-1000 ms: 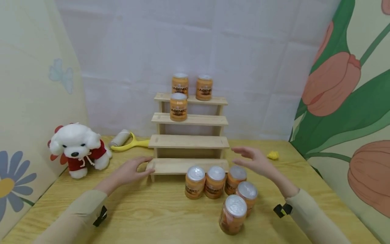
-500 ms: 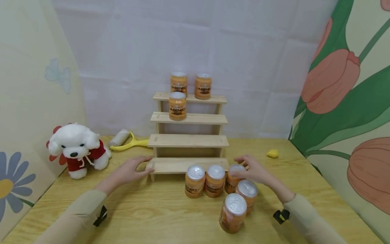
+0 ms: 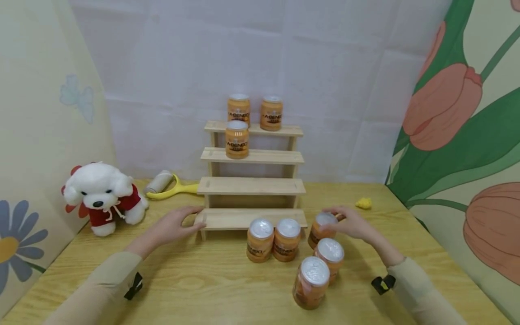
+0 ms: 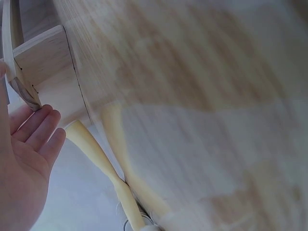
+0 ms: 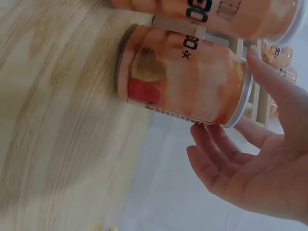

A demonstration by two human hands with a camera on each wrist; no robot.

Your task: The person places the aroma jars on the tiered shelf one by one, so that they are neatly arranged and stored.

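My right hand (image 3: 351, 222) grips an orange drink can (image 3: 320, 232) near its silver top, thumb on one side and fingers on the other. In the right wrist view this can (image 5: 183, 77) stands on the table beside another one. My left hand (image 3: 174, 225) pinches the left end of the bottom step of a wooden tiered shelf (image 3: 231, 219). Its fingertips lie at the board's end in the left wrist view. Two cans (image 3: 260, 243) stand side by side before the shelf. Two more (image 3: 310, 286) stand nearer, at the right.
Two cans (image 3: 271, 115) stand on the top step, and one (image 3: 237, 142) on the step below. A white plush dog (image 3: 101, 198) sits at the left, near a yellow-handled roller (image 3: 174, 188). A small yellow object (image 3: 364, 203) lies at the right.
My right hand came down onto the can at the shelf's right corner, took hold of it, and shifted it right, apart from the two cans beside it. My left hand stayed in place.
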